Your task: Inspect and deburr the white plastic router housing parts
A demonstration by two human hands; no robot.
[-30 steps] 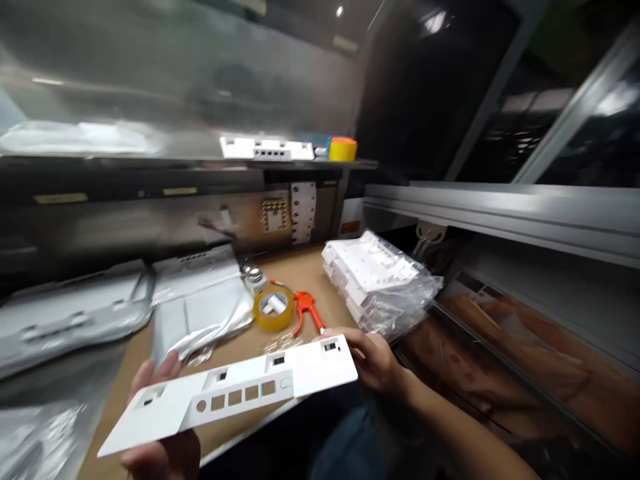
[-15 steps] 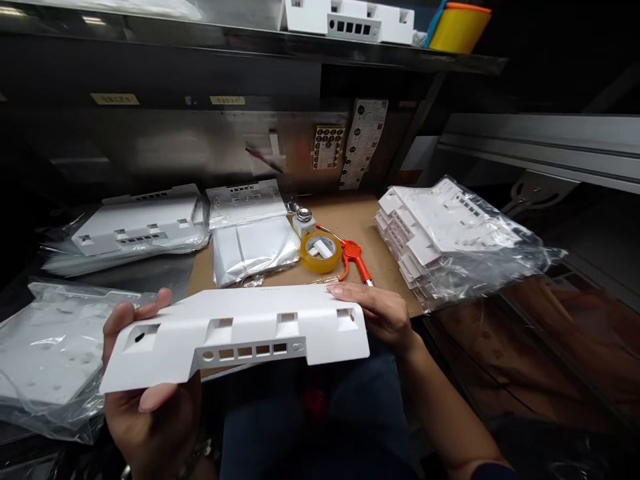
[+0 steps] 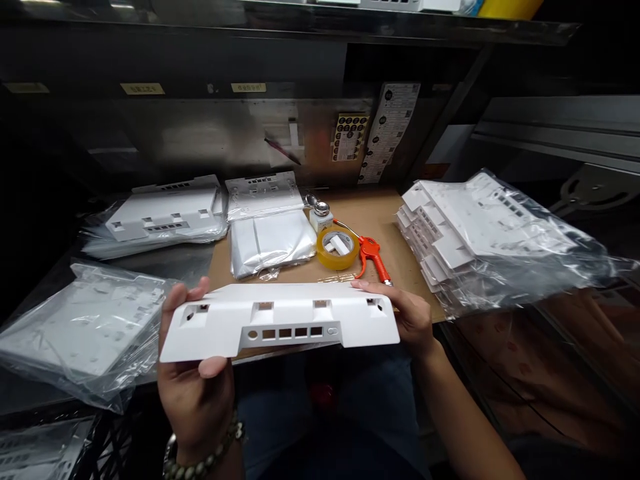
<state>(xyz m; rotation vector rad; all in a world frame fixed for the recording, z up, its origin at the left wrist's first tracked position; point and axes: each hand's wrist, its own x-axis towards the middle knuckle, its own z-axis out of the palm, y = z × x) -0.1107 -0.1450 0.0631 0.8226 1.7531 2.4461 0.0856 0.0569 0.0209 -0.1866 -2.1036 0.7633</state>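
Between my two hands I hold up a white plastic housing (image 3: 290,310) with a row of square port openings along its near edge. My left hand (image 3: 195,380) grips its left end, thumb below the near edge and fingers behind. At the right end my right hand (image 3: 405,317) is closed on the side, with fingertips over the top edge; its thumb is hidden. Beyond the housing lie an orange air blow gun (image 3: 373,257), a roll of yellow tape (image 3: 325,257) with small white pieces inside its ring, and a small bottle with a metal cap (image 3: 321,217).
Bagged white housings (image 3: 450,247) are stacked on the right. Another wrapped stack (image 3: 160,213) stands back left, beside clear bags (image 3: 273,243) with a housing on them. A bagged housing (image 3: 100,320) lies at left. A metal shelf (image 3: 280,25) crosses above; sticker sheets (image 3: 390,133) hang behind.
The housing is turned more level, its left end raised, and sits further right in view with both hands still on it. My view has shifted slightly left and down.
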